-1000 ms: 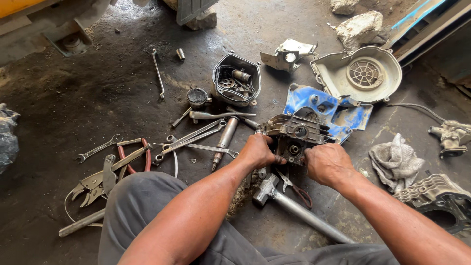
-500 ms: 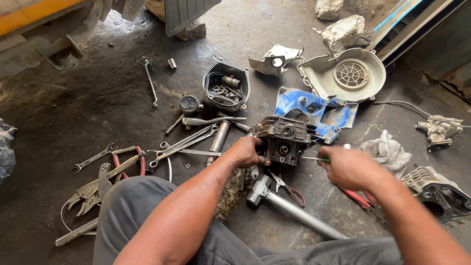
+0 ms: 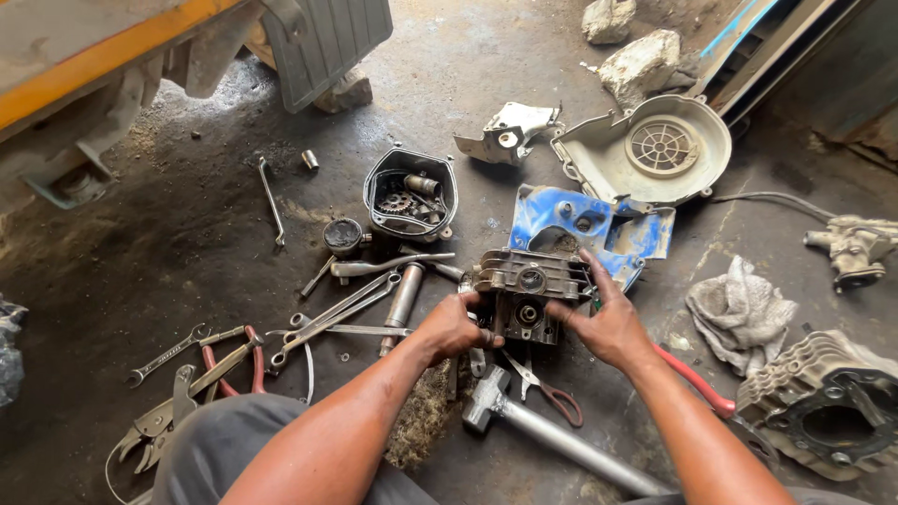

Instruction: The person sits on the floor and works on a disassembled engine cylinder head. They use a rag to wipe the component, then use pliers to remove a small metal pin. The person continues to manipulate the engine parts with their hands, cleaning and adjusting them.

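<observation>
I have a grimy metal engine part (image 3: 528, 292) between both hands, low over the concrete floor (image 3: 187, 243) in front of my knees. My left hand (image 3: 458, 327) clasps its left lower edge, fingers curled onto the metal. My right hand (image 3: 606, 323) grips the right side, the thumb on the near face and the fingers (image 3: 591, 271) reaching up over the top edge. So the part sits squarely between my two palms, its face with two round holes turned toward me.

Just behind it lies a blue cover (image 3: 599, 229), and behind that a grey fan housing (image 3: 655, 154). Below my hands a hammer (image 3: 552, 435) lies on the floor, with small pliers (image 3: 547, 388) beside it. To my left are spanners (image 3: 346, 309) and a black tub (image 3: 410, 194) of small parts. A rag (image 3: 744, 313) lies to my right.
</observation>
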